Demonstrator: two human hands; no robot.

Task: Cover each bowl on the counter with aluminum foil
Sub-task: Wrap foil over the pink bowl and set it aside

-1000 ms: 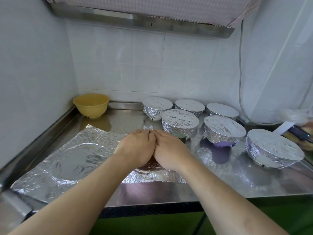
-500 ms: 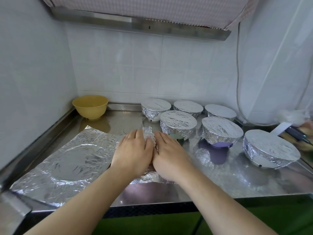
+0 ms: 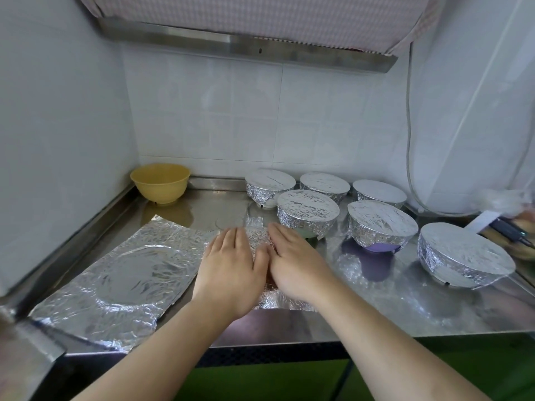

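A wrinkled sheet of aluminum foil (image 3: 257, 231) lies on the steel counter (image 3: 390, 308) near its front edge. My left hand (image 3: 231, 264) and my right hand (image 3: 292, 259) press flat on it side by side, fingers straight. What lies under the sheet is hidden. Another foil sheet (image 3: 124, 276) with a round imprint lies flat to the left. A yellow bowl (image 3: 160, 182) stands uncovered in the back left corner. Several foil-covered bowls stand behind and to the right, among them one (image 3: 307, 211) just beyond my fingers and a large one (image 3: 463, 253) at the far right.
Tiled walls close the counter at the left and back. A range hood (image 3: 246, 44) hangs overhead. A cable (image 3: 408, 140) runs down the right wall. Some small items (image 3: 509, 230) lie at the right edge.
My hands went from curled, fingertips together, to spread flat on the foil sheet, sliding forward and slightly apart. The view shifted a little.
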